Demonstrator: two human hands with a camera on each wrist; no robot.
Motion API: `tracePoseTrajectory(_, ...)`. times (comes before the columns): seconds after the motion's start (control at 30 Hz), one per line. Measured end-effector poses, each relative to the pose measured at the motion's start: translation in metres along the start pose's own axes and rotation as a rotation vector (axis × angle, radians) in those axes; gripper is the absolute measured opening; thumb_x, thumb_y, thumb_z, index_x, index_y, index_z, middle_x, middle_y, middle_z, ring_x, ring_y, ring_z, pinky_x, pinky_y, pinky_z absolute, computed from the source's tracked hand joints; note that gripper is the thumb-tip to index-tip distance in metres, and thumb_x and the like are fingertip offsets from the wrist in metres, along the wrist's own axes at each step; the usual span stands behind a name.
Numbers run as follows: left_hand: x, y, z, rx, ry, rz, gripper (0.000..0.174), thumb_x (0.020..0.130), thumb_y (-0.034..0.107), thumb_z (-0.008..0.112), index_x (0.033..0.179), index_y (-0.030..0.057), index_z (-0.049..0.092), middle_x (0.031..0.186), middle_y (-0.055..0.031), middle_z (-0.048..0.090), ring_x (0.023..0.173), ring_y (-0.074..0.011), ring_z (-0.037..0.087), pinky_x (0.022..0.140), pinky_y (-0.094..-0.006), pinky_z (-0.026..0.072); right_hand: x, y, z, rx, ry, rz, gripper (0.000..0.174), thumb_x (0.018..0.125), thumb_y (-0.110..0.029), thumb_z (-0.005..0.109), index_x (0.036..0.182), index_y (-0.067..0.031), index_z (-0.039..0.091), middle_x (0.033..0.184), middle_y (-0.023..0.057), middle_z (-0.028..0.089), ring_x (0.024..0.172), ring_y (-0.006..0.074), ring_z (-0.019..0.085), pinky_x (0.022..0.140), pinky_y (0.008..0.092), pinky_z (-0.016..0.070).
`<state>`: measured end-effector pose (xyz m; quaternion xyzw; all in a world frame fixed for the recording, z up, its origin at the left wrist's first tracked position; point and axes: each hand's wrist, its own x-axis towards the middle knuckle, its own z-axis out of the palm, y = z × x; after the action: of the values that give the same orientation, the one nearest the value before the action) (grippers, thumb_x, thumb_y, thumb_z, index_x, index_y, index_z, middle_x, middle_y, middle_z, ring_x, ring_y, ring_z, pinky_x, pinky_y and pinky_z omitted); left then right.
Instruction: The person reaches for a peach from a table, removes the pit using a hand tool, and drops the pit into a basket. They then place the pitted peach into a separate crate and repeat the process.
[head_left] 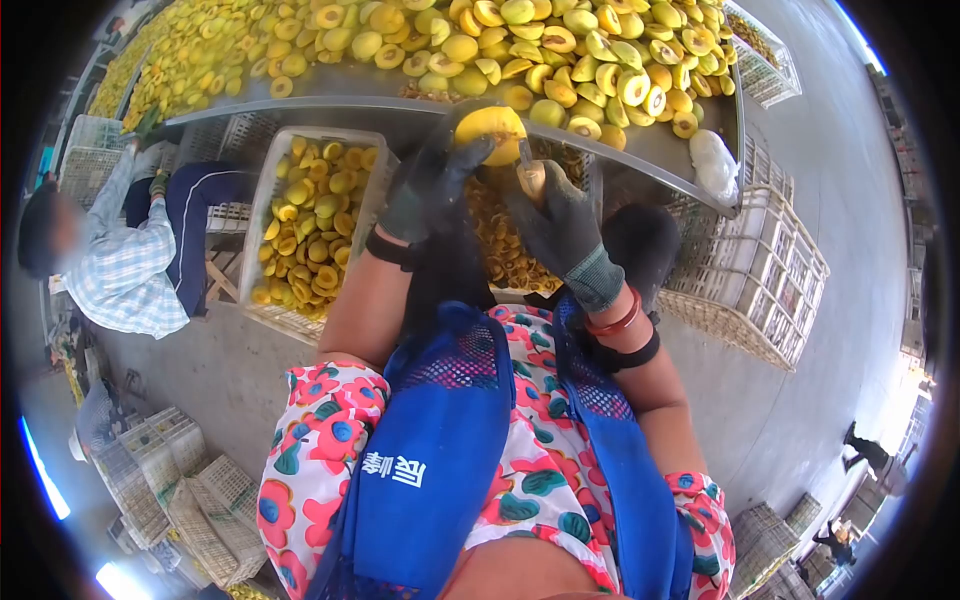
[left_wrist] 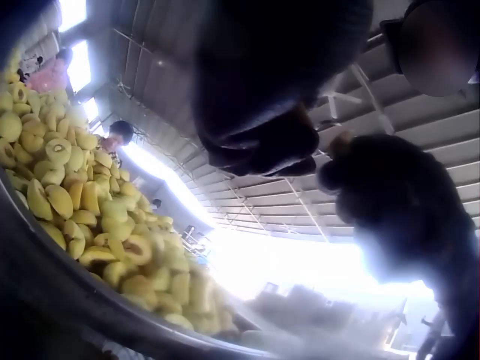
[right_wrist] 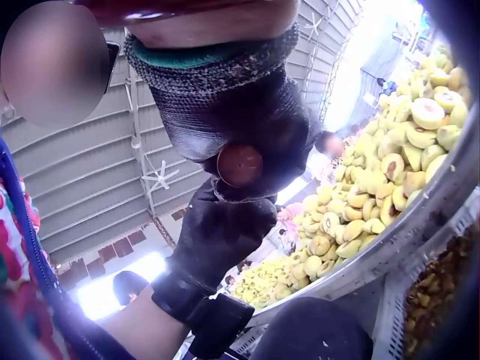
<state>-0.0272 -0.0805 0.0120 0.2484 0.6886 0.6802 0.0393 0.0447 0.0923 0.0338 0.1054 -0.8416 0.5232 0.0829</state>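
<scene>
Both hands wear dark gloves. In the head view the left hand (head_left: 432, 178) holds a yellow fruit half (head_left: 490, 133) just below the metal table's edge. Beside it, the right hand (head_left: 558, 225) grips a tool by its wooden handle (head_left: 532, 180), its top close to the fruit. The round end of the handle (right_wrist: 240, 165) pokes out of the right hand (right_wrist: 232, 120) in the right wrist view, with the left hand (right_wrist: 221, 229) against it. In the left wrist view both hands are dark shapes and the fruit cannot be made out.
Fruit halves (head_left: 600, 50) heap on the metal table (head_left: 400, 103). A crate of fruit halves (head_left: 312, 225) stands at the left, another crate of darker pieces (head_left: 510, 235) below the hands. White crates (head_left: 745, 270) stand right; a seated person (head_left: 130, 240) is at the left.
</scene>
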Motion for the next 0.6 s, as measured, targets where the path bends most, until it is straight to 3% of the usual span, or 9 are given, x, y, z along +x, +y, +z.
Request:
tracePoseTrajectory(0.1, -0.007, 0.016, 0.021, -0.113, 0.057, -0.033, 0.043, 0.094, 0.029, 0.054, 0.125, 0.0004, 0.049, 0.121, -0.0127, 0.054, 0.109, -0.0201, 0.054, 0.094, -0.0325, 0.0439, -0.008, 0.007, 0.002, -0.005, 0.074, -0.043, 0.026, 0.083, -0.018, 0.065, 0.094, -0.0016, 0.049, 0.076, 0.0236, 0.061, 0.074, 0.0434, 0.060, 0.060, 0.0459, 0.0468)
tracePoseTrajectory(0.2, -0.008, 0.016, 0.030, -0.027, 0.046, 0.024, 0.055, 0.092, 0.041, 0.054, 0.127, -0.0008, 0.046, 0.119, -0.0109, 0.055, 0.110, -0.0180, 0.053, 0.096, -0.0309, 0.0421, -0.016, 0.002, 0.003, -0.008, 0.095, 0.035, 0.024, 0.083, -0.016, 0.064, 0.095, -0.0017, 0.049, 0.076, 0.0239, 0.061, 0.074, 0.0438, 0.059, 0.060, 0.0466, 0.0465)
tracePoseTrajectory(0.3, -0.010, 0.016, 0.041, 0.057, 0.095, 0.100, 0.054, 0.094, 0.040, 0.052, 0.128, -0.0017, 0.046, 0.122, -0.0124, 0.054, 0.111, -0.0190, 0.053, 0.096, -0.0313, 0.0416, -0.018, 0.007, 0.005, 0.131, 0.099, 0.051, 0.023, 0.083, -0.014, 0.063, 0.097, -0.0016, 0.048, 0.077, 0.0241, 0.061, 0.075, 0.0435, 0.059, 0.061, 0.0460, 0.0466)
tracePoseTrajectory(0.4, -0.009, 0.014, 0.046, 0.122, 0.139, 0.208, 0.045, 0.094, 0.028, 0.052, 0.128, -0.0021, 0.045, 0.119, -0.0137, 0.055, 0.107, -0.0199, 0.055, 0.091, -0.0315, 0.0449, -0.020, -0.001, 0.002, 0.156, 0.077, 0.092, 0.023, 0.082, -0.011, 0.062, 0.097, -0.0011, 0.049, 0.079, 0.0242, 0.061, 0.077, 0.0431, 0.060, 0.062, 0.0442, 0.0472)
tracePoseTrajectory(0.5, -0.008, 0.018, 0.049, 0.145, 0.159, 0.218, 0.043, 0.095, 0.026, 0.051, 0.127, -0.0015, 0.045, 0.118, -0.0139, 0.055, 0.107, -0.0197, 0.055, 0.091, -0.0309, 0.0450, -0.018, 0.003, 0.001, -0.039, 0.081, 0.073, 0.022, 0.082, -0.010, 0.062, 0.096, -0.0001, 0.050, 0.080, 0.0234, 0.061, 0.076, 0.0418, 0.061, 0.062, 0.0421, 0.0478)
tracePoseTrajectory(0.6, -0.010, 0.025, 0.055, 0.027, 0.209, 0.112, 0.042, 0.095, 0.025, 0.050, 0.127, -0.0009, 0.045, 0.118, -0.0137, 0.055, 0.107, -0.0201, 0.054, 0.091, -0.0311, 0.0450, -0.015, 0.007, 0.002, 0.070, 0.096, 0.004, 0.021, 0.082, -0.011, 0.063, 0.094, 0.0007, 0.051, 0.078, 0.0227, 0.061, 0.072, 0.0409, 0.062, 0.060, 0.0417, 0.0479)
